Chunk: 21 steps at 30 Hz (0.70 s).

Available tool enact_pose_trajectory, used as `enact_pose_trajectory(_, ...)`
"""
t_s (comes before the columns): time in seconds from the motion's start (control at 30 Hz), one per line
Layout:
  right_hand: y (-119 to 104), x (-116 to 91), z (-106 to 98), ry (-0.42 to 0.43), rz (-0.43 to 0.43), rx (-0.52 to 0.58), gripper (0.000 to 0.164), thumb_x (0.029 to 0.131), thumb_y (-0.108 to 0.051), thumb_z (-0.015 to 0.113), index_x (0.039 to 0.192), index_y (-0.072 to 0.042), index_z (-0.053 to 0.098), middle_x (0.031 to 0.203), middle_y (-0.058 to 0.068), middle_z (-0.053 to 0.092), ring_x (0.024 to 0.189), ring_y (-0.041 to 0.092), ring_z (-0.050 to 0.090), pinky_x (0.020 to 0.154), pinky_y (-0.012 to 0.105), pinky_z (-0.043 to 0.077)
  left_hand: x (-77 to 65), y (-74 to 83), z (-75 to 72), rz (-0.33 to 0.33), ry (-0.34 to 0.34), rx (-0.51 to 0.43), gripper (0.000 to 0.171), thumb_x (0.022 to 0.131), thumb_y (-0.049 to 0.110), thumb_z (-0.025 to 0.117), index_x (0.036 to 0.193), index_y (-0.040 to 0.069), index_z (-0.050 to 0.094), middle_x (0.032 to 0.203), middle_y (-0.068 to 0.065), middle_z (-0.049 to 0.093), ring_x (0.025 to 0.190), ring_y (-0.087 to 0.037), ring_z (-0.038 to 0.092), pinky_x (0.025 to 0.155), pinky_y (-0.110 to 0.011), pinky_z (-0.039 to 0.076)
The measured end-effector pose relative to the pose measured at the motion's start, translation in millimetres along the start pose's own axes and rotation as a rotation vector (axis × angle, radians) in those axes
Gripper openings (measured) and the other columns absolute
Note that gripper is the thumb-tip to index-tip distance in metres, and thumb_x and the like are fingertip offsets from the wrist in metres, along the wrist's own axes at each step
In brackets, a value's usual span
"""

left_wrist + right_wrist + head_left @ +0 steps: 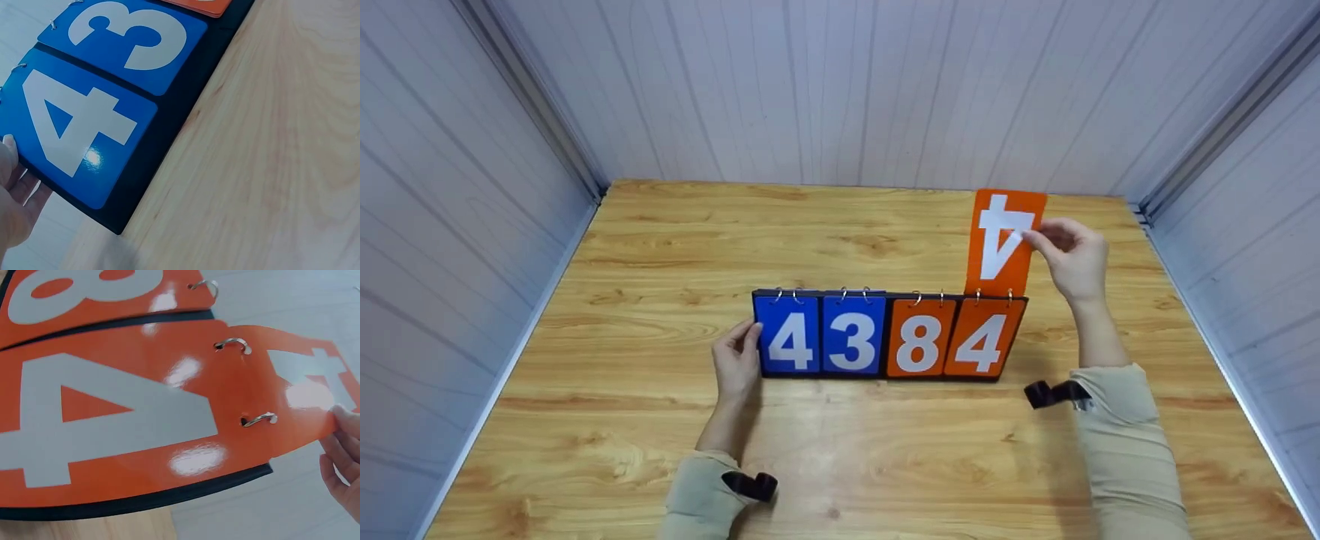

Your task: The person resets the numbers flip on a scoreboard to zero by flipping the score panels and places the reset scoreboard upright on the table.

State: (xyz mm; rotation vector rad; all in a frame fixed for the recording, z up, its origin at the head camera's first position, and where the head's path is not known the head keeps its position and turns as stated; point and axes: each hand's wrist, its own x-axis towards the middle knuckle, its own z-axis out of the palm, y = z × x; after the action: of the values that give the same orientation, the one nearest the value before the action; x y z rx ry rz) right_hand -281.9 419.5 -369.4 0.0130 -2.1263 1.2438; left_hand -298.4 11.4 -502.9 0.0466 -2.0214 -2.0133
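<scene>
A black flip scoreboard (825,294) stands on the wooden table (840,450), showing blue 4 and 3, then orange 8 and 4. My left hand (744,341) holds its left edge, with the thumb against the blue 4 card (79,129). My right hand (1037,240) pinches the right edge of an orange card (1003,240) that is flipped up above the rightmost slot, its white 4 upside down. In the right wrist view this raised card (292,391) hangs on two metal rings (259,419), with my fingertips (344,427) on its edge.
White panelled walls (840,90) close the table in at the back and on both sides. Bare wood lies in front of and behind the scoreboard. Black wrist straps (1054,392) show on both beige sleeves.
</scene>
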Motion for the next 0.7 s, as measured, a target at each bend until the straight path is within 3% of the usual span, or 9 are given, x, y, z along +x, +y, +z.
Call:
enact_pose_trajectory(0.13, 10.3, 10.1, 7.2, -0.037, 0.068, -0.183, 0.023, 0.075, -0.013, 0.071, 0.086, 0.006, 0.066, 0.076, 0.012, 0.065, 0.061, -0.001, 0.054, 0.058, 0.012, 0.045, 1.1, -0.7, 0.0, 0.009, -0.021, -0.004, 0.015, 0.084, -0.004, 0.055, 0.093, -0.013, 0.063, 0.087, -0.023, 0.063, 0.075, -0.009, 0.059, 0.069, -0.020, 0.049)
enact_pose_trajectory(0.27, 19.4, 14.8, 10.8, -0.084, 0.144, -0.266, 0.023, 0.076, -0.013, 0.070, 0.088, 0.006, 0.066, 0.080, 0.019, 0.064, 0.058, -0.004, 0.051, 0.057, 0.010, 0.043, 1.0, -0.5, 0.6, 0.012, -0.028, -0.017, 0.014, 0.083, -0.006, 0.056, 0.093, -0.013, 0.063, 0.086, -0.023, 0.063, 0.073, -0.008, 0.059, 0.068, -0.020, 0.049)
enact_pose_trajectory(0.47, 31.1, 11.3, 10.1, -0.129, 0.191, -0.232, 0.027, 0.077, -0.017, 0.069, 0.093, 0.005, 0.066, 0.083, 0.020, 0.065, 0.058, 0.000, 0.056, 0.057, 0.012, 0.046, 0.8, -1.6, 0.9, 0.048, -0.033, -0.022, 0.014, 0.082, -0.007, 0.056, 0.093, -0.015, 0.063, 0.087, -0.026, 0.062, 0.074, -0.006, 0.058, 0.069, -0.019, 0.048)
enact_pose_trajectory(0.57, 33.4, 5.1, 8.2, -0.093, 0.180, -0.204, 0.026, 0.079, -0.018, 0.067, 0.092, 0.005, 0.066, 0.081, 0.018, 0.065, 0.058, 0.004, 0.058, 0.056, 0.012, 0.047, 0.8, -1.6, 0.8, 0.056, -0.030, -0.019, 0.014, 0.082, -0.008, 0.056, 0.091, -0.015, 0.063, 0.086, -0.026, 0.062, 0.072, -0.005, 0.058, 0.068, -0.018, 0.048)
enact_pose_trajectory(0.7, 31.6, -9.0, 7.6, -0.007, 0.164, -0.158, 0.023, 0.080, -0.017, 0.066, 0.088, 0.005, 0.066, 0.076, 0.015, 0.065, 0.058, 0.010, 0.060, 0.055, 0.013, 0.047, -3.2, 14.9, 0.6, 0.046, -0.032, -0.020, 0.013, 0.082, -0.009, 0.055, 0.090, -0.017, 0.062, 0.084, -0.027, 0.062, 0.071, -0.007, 0.058, 0.067, -0.020, 0.049)
